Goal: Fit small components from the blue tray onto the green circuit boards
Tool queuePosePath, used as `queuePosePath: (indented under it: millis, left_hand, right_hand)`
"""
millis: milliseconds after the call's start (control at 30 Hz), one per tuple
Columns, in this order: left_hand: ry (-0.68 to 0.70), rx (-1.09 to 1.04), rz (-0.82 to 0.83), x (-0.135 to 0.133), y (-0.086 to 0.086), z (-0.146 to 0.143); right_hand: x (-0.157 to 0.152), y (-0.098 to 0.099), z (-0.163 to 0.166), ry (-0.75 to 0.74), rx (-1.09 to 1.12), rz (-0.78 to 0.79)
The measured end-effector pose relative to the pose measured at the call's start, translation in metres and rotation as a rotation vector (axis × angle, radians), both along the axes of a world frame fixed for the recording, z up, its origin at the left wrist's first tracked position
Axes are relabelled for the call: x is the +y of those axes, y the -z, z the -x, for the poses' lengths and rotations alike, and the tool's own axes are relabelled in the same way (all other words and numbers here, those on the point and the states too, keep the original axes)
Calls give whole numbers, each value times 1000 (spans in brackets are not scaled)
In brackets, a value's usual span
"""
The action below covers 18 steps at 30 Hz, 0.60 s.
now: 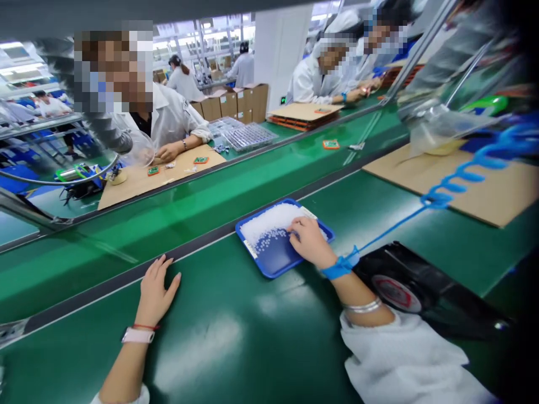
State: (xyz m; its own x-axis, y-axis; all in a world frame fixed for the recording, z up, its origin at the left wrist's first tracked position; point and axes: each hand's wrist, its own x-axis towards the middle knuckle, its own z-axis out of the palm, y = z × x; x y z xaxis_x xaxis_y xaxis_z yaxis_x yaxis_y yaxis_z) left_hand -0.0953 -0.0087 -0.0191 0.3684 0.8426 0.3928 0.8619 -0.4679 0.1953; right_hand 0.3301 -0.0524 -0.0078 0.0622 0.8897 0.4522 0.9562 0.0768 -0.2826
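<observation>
1. Holding right hand (309, 238) low over blue tray (273, 266), with fingertips curled down at white bits (273, 219). Cannot tell about any bit pinched between thumb and finger; too small and partly hidden.
2. Resting left hand (155, 294) palm-down on green table (210, 303), with thumb apart from loosely spread fingers, fingertips at dark rail (210, 232). Gripping nothing, and not steadying the tray.
3. Tray: flat on table, just beside rail, nearer to right hand. Bits: heaped toward far side, scattered thinner mid-tray; near corner bare.
4. Could spill bits over the low rim by pressing the wrist on the tray's right edge.
5. Could push the tray askew on the smooth-looking table, given no second hand on it.
6. Could flick stray bits past the rail onto green belt (210, 196) through a hasty sweep.
7. Could pick up several bits at once, given such small, crowded pieces.
8. Could jerk the wrist by snagging blue cord (393, 226), tied to blue strap (339, 268), or by bumping black box (400, 269) with white sleeve (404, 359).
</observation>
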Motion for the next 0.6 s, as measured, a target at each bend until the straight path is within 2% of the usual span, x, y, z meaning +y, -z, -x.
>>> queuePosePath:
  millis: [433, 600]
  left_hand:
    - [43, 19, 20, 2, -9, 0]
    - [23, 11, 41, 1, -12, -3]
  right_hand:
    - [-2, -2, -2, -21, 94, 44]
    - [0, 3, -5, -17, 112, 53]
